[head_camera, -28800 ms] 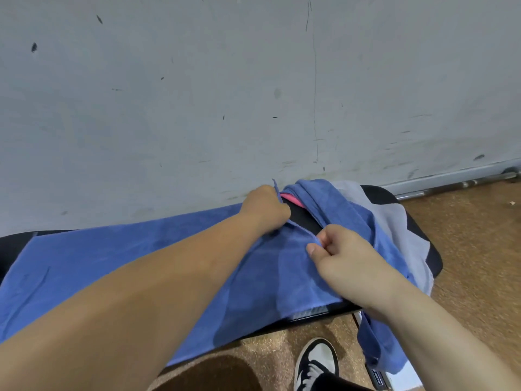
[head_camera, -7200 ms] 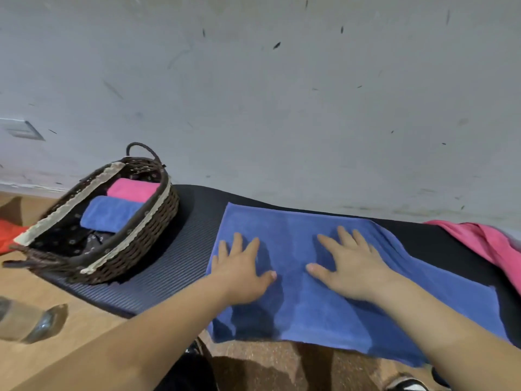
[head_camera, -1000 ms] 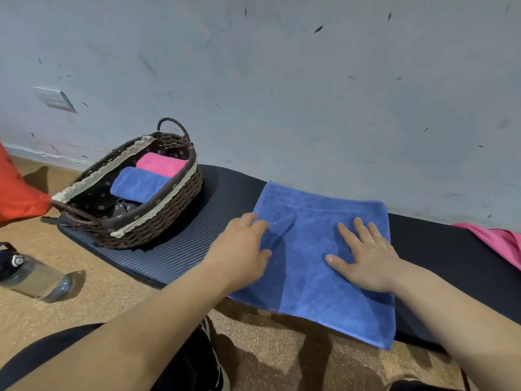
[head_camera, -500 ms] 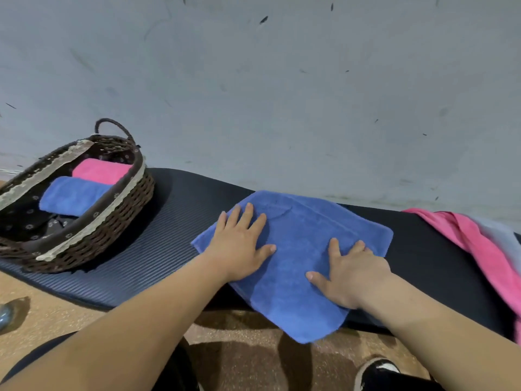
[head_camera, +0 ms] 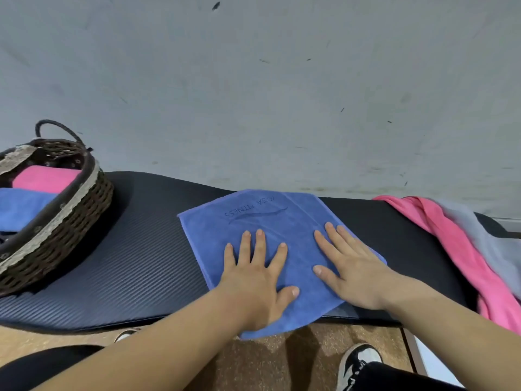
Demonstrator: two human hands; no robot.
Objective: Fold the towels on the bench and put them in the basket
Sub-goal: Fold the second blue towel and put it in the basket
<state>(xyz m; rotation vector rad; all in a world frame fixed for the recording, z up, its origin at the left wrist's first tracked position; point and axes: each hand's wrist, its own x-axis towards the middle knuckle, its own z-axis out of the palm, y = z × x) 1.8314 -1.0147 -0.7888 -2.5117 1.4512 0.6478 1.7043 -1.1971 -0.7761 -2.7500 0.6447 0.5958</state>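
1. On the black bench, near its middle, a blue towel is laid flat, folded to a rough square. Its near corner hangs over the front edge of the bench.
2. The left hand is laid palm down on the near left part of the blue towel. The fingers are straight and spread, the thumb points out to the right, and nothing is gripped.
3. The right hand is laid palm down on the near right part of the blue towel. The fingers are straight and close together, and nothing is gripped. Its outer side lies at the towel's right edge.
4. The two hands are set just beside each other and do not touch. A strip of blue cloth is seen between them.
5. Lettering is seen on the far half of the blue towel, beyond the fingertips and uncovered.
6. A woven basket stands at the left end of the bench, well apart from both hands. A folded pink cloth and a folded blue cloth lie inside it.
7. At the right end, a loose pink towel and a grey towel are draped over the bench, unfolded.
8. A shoe is seen on the brown floor below the front edge.
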